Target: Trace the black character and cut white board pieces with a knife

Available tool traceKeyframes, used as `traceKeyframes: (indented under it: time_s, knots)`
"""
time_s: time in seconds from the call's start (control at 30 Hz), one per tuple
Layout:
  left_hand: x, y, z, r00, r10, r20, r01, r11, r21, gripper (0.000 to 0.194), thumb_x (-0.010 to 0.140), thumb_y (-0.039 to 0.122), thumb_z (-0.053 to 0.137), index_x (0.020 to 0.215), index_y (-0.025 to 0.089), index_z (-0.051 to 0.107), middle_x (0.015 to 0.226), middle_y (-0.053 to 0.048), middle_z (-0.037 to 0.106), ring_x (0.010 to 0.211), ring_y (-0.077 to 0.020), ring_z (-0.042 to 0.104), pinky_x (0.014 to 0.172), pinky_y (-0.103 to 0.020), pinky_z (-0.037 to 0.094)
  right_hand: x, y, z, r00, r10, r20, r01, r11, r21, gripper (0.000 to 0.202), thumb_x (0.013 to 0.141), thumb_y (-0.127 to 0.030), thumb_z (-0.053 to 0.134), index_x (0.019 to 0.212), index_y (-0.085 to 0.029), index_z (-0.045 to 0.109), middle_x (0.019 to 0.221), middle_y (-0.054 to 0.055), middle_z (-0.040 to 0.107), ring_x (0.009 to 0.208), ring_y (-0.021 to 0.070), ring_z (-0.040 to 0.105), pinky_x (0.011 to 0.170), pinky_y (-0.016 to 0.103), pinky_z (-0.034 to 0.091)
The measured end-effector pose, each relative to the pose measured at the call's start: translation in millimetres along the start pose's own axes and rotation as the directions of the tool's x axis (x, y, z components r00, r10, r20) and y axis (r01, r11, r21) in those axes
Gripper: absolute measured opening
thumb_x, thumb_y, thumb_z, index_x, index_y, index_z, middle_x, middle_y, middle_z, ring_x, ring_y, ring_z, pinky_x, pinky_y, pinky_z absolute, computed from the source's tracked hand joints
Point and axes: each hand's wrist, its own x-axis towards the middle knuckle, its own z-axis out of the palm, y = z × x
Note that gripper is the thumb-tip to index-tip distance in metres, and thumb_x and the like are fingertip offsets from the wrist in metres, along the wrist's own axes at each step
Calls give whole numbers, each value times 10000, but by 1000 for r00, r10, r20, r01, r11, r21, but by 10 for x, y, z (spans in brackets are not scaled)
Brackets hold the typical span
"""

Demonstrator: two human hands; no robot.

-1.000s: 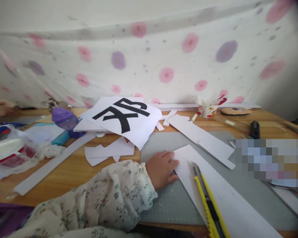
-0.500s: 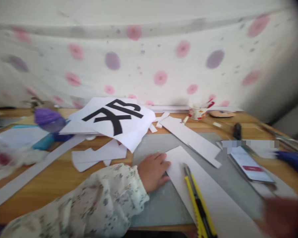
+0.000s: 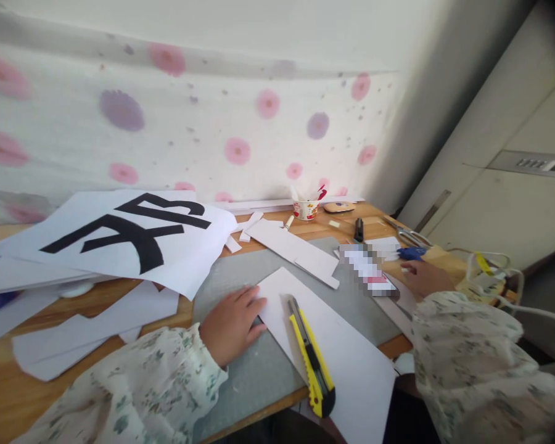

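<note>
My left hand (image 3: 231, 324) lies on the grey cutting mat (image 3: 259, 385), fingers stretched out, with the fingertips at the left edge of a long white sheet of board (image 3: 351, 345). On that sheet rests a yellow and black utility knife (image 3: 312, 361), its tip pointing away from me; no hand touches it. My right hand (image 3: 428, 280) is over the right side of the table, beside a phone (image 3: 370, 271) and close to a blue object (image 3: 411, 253). Its fingers reach forward, apart, with nothing visible in them.
Printed paper with black strokes (image 3: 166, 231) covers the left, above white offcuts (image 3: 97, 333). Another white strip (image 3: 291, 246) crosses the mat. Behind are a paper cup (image 3: 306, 209), a computer mouse (image 3: 339, 208) and a black-handled tool (image 3: 359, 230). Scissors (image 3: 409, 235) and white cables (image 3: 520, 290) sit right.
The view has swung to the right. My right hand, a blur at the lower right before, is now further forward beside the phone. My left hand and the knife stay in place on the sheet.
</note>
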Motion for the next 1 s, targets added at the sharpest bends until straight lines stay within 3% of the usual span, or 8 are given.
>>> traceKeyframes:
  time_s: [0.13, 0.33, 0.5, 0.57, 0.63, 0.73, 0.83, 1.0]
  knots:
    - [-2, 8, -7, 1000, -3, 8, 3, 1000, -2, 399, 918, 236, 686, 1302, 145, 633, 1463, -206, 575, 1379, -371, 522, 1133, -544, 443, -39, -42, 67, 990, 25, 142, -14, 996, -84, 182, 858, -133, 629, 813, -104, 803, 786, 192, 751, 651, 201, 695, 659, 402, 415]
    - [-12, 11, -8, 1000, 0, -8, 0, 1000, -4, 387, 904, 232, 693, 1282, 174, 634, 1458, -189, 578, 1366, -366, 533, 1119, -535, 454, -70, -200, -50, 991, -2, 133, 22, 988, -154, 250, 914, -195, 560, 947, -78, 778, 949, 275, 734, 874, 291, 725, 730, 428, 439]
    - [-21, 5, 10, 1000, 3, -18, -3, 1000, -1, 389, 904, 248, 694, 1282, 183, 629, 1460, -182, 574, 1361, -354, 534, 1127, -519, 444, -349, -647, -119, 972, -148, 180, 163, 984, -71, 279, 917, -235, 564, 1090, -118, 748, 1044, 199, 745, 965, 282, 698, 824, 388, 495]
    - [-22, 6, 18, 1000, 0, -19, 0, 1000, -3, 397, 905, 260, 701, 1289, 191, 626, 1468, -176, 569, 1364, -346, 532, 1126, -516, 447, -604, -942, -82, 914, -278, 297, 277, 960, 45, 228, 884, -289, 622, 1044, -200, 758, 950, 86, 758, 841, 220, 704, 770, 320, 529]
    - [-20, 7, 20, 1000, -4, -17, 4, 1000, -3, 404, 898, 268, 718, 1285, 194, 629, 1469, -171, 569, 1365, -346, 532, 1124, -518, 450, -900, -1261, -31, 732, -512, 449, 422, 858, 292, 299, 896, -307, 585, 1129, -196, 737, 920, 75, 738, 791, 209, 694, 722, 313, 542]
    - [-16, 13, 10, 1000, -11, -9, 11, 1000, 0, 401, 888, 272, 737, 1269, 193, 639, 1460, -165, 576, 1359, -345, 535, 1128, -507, 447, -1293, -1699, 46, 583, -649, 488, 500, 761, 414, 477, 949, -384, 537, 1366, -164, 613, 978, 98, 723, 798, 213, 688, 740, 335, 542]
    - [-22, 29, -18, 1000, -24, -4, 24, 1000, 0, 385, 897, 305, 734, 1251, 181, 648, 1442, -172, 584, 1323, -352, 555, 1103, -506, 462, -1525, -2015, 98, 527, -611, 591, 567, 771, 291, 627, 903, -450, 620, 1452, -158, 534, 1077, 140, 731, 953, 309, 704, 807, 411, 531]
    - [-39, 67, -98, 997, -77, -5, 77, 997, -9, 344, 924, 372, 696, 1211, 185, 662, 1320, -133, 646, 1189, -341, 604, 1026, -487, 498, -1631, -2219, 104, 534, -531, 659, 601, 786, 146, 642, 866, -392, 634, 1469, -196, 527, 1105, 158, 723, 1021, 394, 694, 823, 479, 511]
